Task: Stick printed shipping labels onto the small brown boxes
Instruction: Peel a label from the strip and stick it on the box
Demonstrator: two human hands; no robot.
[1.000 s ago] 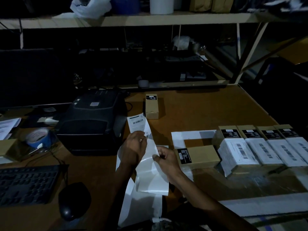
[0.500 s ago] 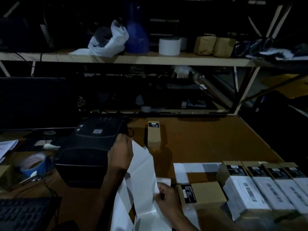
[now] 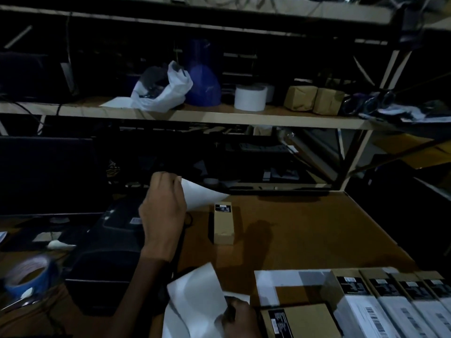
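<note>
My left hand point(image 3: 163, 213) is raised above the desk and grips the edge of a white shipping label point(image 3: 202, 195), seen from its blank side. My right hand point(image 3: 240, 318) rests at the bottom of the view and pinches the white backing strip point(image 3: 197, 296). A small brown box point(image 3: 302, 322) with a black sticker lies right of that hand. Another small brown box point(image 3: 223, 223) lies alone further back on the brown desk point(image 3: 305, 235). Several boxes with white labels point(image 3: 390, 311) stand in a row at the bottom right.
A black label printer point(image 3: 107, 259) sits left of my left arm, with a blue tape roll point(image 3: 28, 274) beyond it. A shelf point(image 3: 219, 115) above the desk carries a white bag, a blue vase, a white label roll point(image 3: 250, 97) and brown parcels.
My left hand has lifted up and away from the desk with the label, peeling it off the strip. The view has tilted upward, so my right hand sits lower in the picture.
</note>
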